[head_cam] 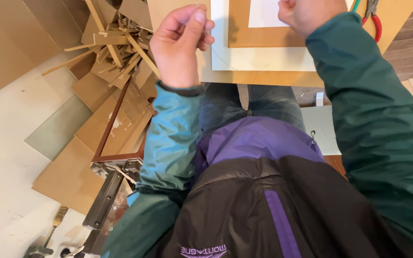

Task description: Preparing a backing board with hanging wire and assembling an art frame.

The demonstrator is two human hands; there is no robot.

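Workshop floor on the left carries brown board offcuts (96,124) and a heap of wood strips (120,52); the counter (268,79) ahead holds a white mat board (259,59) with a brown backing panel (259,36) on it. The board looks stiff, light and easily dented at the corners, so it is best held by its edges. Left hand (180,45) pinches a thin wire (201,21), springy and slippery, hard to trace. Right hand (307,14) is fisted, cut off by the frame; contents unclear. Red-handled pliers (374,21) lie beside it, partly cropped.
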